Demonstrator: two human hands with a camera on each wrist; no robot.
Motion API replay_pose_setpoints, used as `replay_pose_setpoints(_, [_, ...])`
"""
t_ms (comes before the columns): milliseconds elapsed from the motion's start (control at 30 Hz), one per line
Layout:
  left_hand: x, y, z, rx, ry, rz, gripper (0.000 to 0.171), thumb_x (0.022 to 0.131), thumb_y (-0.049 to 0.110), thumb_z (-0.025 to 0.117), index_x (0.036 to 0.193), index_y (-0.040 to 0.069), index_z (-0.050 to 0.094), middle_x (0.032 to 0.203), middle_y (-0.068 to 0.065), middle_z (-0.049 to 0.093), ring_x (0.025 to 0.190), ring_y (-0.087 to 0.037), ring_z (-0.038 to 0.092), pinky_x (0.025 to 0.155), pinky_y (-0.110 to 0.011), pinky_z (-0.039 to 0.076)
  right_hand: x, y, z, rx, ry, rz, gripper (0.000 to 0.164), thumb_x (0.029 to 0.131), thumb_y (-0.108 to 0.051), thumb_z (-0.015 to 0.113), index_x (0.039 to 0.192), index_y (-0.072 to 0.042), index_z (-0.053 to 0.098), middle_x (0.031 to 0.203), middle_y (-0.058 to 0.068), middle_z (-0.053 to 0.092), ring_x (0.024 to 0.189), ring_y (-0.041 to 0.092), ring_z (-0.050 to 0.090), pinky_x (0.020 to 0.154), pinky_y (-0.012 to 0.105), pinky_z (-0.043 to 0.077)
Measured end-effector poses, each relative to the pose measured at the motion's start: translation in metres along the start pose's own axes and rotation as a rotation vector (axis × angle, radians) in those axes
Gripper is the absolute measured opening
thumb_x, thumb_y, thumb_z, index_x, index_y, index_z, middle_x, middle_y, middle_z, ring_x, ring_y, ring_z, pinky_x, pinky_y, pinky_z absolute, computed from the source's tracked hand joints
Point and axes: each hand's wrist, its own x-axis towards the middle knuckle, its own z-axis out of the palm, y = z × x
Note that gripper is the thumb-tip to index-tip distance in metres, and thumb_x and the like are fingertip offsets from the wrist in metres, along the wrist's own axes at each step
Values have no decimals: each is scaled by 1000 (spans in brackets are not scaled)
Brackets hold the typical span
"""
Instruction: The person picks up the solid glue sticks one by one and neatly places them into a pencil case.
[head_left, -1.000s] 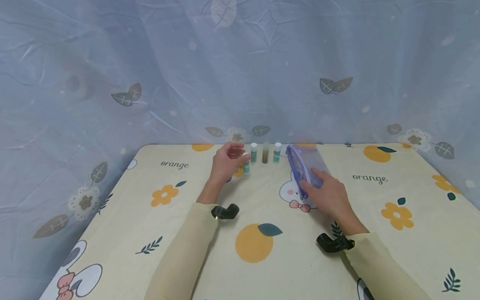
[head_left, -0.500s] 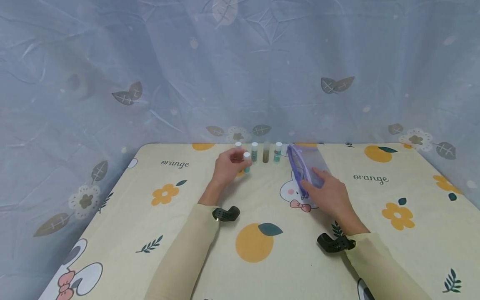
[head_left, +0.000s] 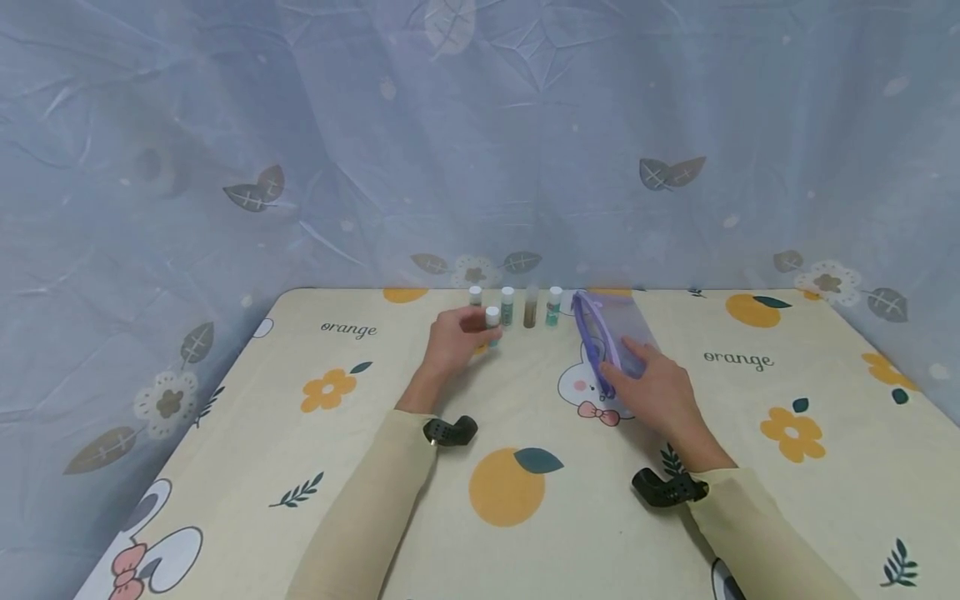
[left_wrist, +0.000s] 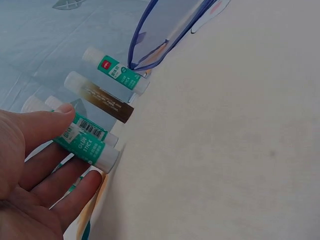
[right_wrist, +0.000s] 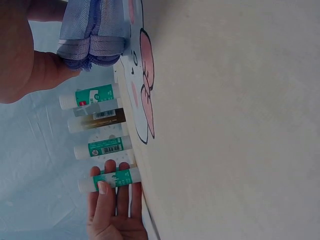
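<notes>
My left hand [head_left: 452,340] holds an upright glue stick [left_wrist: 85,144] with a green label and white cap, thumb on the near side and fingers behind it. Just behind that hand stands another glue stick [head_left: 476,295], mostly hidden by the fingers. To its right are a green-labelled glue stick [head_left: 507,308], a brown one [head_left: 530,311] with a translucent cap, and another green one [head_left: 554,307], all upright in a row. My right hand [head_left: 658,385] grips the near end of a purple mesh zipper pouch [head_left: 626,321], whose zipper edge faces left and gapes partly.
The table is covered by a cream cloth [head_left: 375,500] printed with oranges, flowers and rabbits. A pale blue patterned curtain [head_left: 480,150] hangs right behind its far edge, close to the glue sticks and the pouch.
My left hand has moved down a little and its thumb now sits below the held stick's cap, uncovering the white cap of the stick behind. My right hand and the pouch stay in place.
</notes>
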Motion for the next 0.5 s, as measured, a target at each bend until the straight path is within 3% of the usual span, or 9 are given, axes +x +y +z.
replay_pose_setpoints(500, [1, -3, 3, -27, 13, -2, 37, 95, 15, 81, 130, 9, 71, 127, -12, 78, 122, -28, 74, 99, -42, 62, -1, -1, -1, -10, -2, 5, 79, 106, -51, 54, 169, -13, 27, 169, 34, 28, 148, 57, 39, 113, 71, 47])
